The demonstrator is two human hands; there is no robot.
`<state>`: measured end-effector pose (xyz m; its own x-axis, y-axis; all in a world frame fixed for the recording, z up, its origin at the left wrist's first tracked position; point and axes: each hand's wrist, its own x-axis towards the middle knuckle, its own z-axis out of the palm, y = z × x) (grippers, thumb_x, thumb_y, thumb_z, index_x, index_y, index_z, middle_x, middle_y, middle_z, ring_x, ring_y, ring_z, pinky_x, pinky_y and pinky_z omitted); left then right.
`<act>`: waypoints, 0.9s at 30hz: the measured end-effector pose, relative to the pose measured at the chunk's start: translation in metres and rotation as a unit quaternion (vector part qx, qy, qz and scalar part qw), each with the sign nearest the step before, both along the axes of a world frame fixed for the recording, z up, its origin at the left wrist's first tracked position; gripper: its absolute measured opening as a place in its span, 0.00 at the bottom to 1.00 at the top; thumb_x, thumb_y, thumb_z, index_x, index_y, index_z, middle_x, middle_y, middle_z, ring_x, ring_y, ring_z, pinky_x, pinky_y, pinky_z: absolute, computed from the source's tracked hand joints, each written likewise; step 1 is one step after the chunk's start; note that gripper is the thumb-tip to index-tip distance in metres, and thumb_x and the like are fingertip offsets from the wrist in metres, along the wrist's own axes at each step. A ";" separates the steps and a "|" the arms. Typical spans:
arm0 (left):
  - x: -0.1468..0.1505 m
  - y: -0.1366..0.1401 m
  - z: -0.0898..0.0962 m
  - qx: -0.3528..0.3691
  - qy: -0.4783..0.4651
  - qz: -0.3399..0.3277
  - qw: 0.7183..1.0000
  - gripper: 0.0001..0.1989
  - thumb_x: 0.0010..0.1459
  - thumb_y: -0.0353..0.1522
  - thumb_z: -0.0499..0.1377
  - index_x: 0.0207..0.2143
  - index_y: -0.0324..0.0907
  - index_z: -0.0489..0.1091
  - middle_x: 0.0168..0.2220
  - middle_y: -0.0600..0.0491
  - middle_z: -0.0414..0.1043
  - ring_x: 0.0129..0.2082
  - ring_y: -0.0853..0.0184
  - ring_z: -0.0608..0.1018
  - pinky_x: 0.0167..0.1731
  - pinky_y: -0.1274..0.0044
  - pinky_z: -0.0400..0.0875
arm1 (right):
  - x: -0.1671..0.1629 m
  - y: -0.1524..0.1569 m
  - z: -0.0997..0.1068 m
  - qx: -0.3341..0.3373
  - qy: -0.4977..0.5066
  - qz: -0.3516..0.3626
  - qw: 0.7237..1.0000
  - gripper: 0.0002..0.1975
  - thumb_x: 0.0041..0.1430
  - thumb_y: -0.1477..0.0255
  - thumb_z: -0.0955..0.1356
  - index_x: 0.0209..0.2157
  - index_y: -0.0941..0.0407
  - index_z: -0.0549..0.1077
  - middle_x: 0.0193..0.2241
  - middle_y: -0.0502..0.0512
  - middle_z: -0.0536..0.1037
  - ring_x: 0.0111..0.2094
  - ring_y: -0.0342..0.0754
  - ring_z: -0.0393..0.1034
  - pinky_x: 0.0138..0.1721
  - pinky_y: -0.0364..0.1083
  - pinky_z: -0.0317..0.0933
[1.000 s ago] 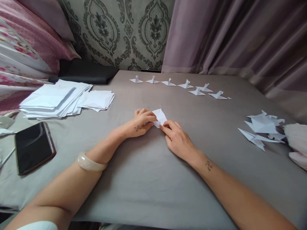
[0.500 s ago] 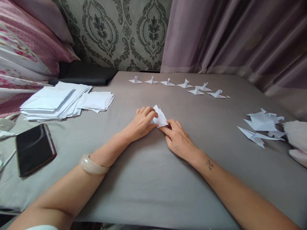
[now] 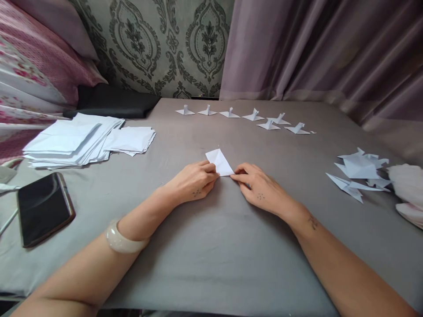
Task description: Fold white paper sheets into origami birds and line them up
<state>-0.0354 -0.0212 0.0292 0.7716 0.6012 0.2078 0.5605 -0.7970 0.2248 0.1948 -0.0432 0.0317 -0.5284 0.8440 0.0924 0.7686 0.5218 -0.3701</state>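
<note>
A small folded piece of white paper (image 3: 220, 161) lies at the middle of the grey-covered table, with crease lines on its upper face. My left hand (image 3: 195, 178) pinches its lower left edge, thumb and fingers closed together. At the lower right corner, my right hand (image 3: 261, 187) grips the paper's tip between thumb and index finger. The other right fingers curl beneath the palm. Part of the paper's left side is hidden behind my left fingers.
Several folded paper birds (image 3: 230, 113) stand along the back, and more folded paper shapes (image 3: 358, 169) lie at the right by a pale cloth (image 3: 408, 185). At the left are a large paper stack (image 3: 62, 141), a smaller stack (image 3: 130, 139) and a phone (image 3: 45, 209).
The paper has gone from partly raised and narrow to a flatter, wider shape with its creased face showing. My right hand has shifted right, and my left fingers have moved down to its edge.
</note>
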 end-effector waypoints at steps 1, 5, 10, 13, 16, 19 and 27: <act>0.000 -0.002 0.002 0.007 0.015 0.002 1.000 0.17 0.65 0.29 0.45 0.40 0.39 0.74 0.37 0.46 0.72 0.37 0.63 0.72 0.37 0.72 0.69 | 0.002 0.001 0.001 -0.004 0.001 0.004 1.000 0.19 0.59 0.80 0.60 0.44 0.50 0.77 0.44 0.54 0.72 0.43 0.49 0.66 0.44 0.49 0.63; -0.001 -0.006 0.006 0.021 0.064 0.008 0.998 0.18 0.67 0.32 0.44 0.45 0.39 0.72 0.39 0.46 0.71 0.39 0.63 0.71 0.38 0.73 0.69 | 0.008 0.005 0.005 -0.026 0.017 0.008 0.999 0.19 0.58 0.79 0.60 0.43 0.50 0.77 0.44 0.54 0.73 0.44 0.49 0.68 0.45 0.48 0.63; -0.002 -0.008 0.005 0.010 0.068 0.010 0.998 0.19 0.68 0.34 0.43 0.51 0.40 0.69 0.40 0.46 0.69 0.40 0.62 0.70 0.41 0.72 0.68 | 0.013 0.009 0.006 -0.051 0.053 0.011 0.997 0.19 0.57 0.79 0.61 0.42 0.50 0.78 0.45 0.54 0.74 0.43 0.47 0.70 0.47 0.48 0.63; -0.003 -0.008 0.004 0.009 0.060 0.004 0.998 0.20 0.67 0.35 0.43 0.54 0.41 0.66 0.41 0.45 0.68 0.39 0.62 0.69 0.42 0.71 0.66 | 0.015 0.011 0.004 -0.052 0.064 0.013 0.996 0.19 0.56 0.79 0.61 0.42 0.49 0.79 0.45 0.53 0.74 0.43 0.47 0.70 0.47 0.48 0.63; -0.004 -0.007 0.002 -0.003 0.060 0.005 0.998 0.21 0.67 0.37 0.44 0.57 0.43 0.64 0.42 0.45 0.67 0.39 0.62 0.67 0.43 0.69 0.65 | 0.015 0.011 0.003 -0.058 0.071 0.010 0.996 0.19 0.56 0.79 0.61 0.42 0.49 0.79 0.45 0.53 0.74 0.44 0.47 0.70 0.47 0.48 0.63; -0.004 -0.006 0.000 -0.023 0.049 0.014 0.998 0.22 0.66 0.39 0.45 0.59 0.44 0.63 0.44 0.44 0.65 0.40 0.61 0.66 0.45 0.68 0.63 | 0.016 0.012 0.003 -0.068 0.079 0.007 0.995 0.19 0.56 0.79 0.61 0.42 0.49 0.79 0.46 0.52 0.74 0.44 0.47 0.70 0.48 0.48 0.63; -0.003 0.001 -0.012 -0.045 0.014 0.027 0.998 0.25 0.65 0.46 0.46 0.60 0.48 0.62 0.43 0.45 0.63 0.40 0.61 0.65 0.47 0.65 0.61 | 0.011 0.020 -0.005 -0.099 0.155 -0.081 0.980 0.15 0.54 0.76 0.63 0.36 0.51 0.80 0.42 0.51 0.78 0.33 0.44 0.72 0.38 0.45 0.66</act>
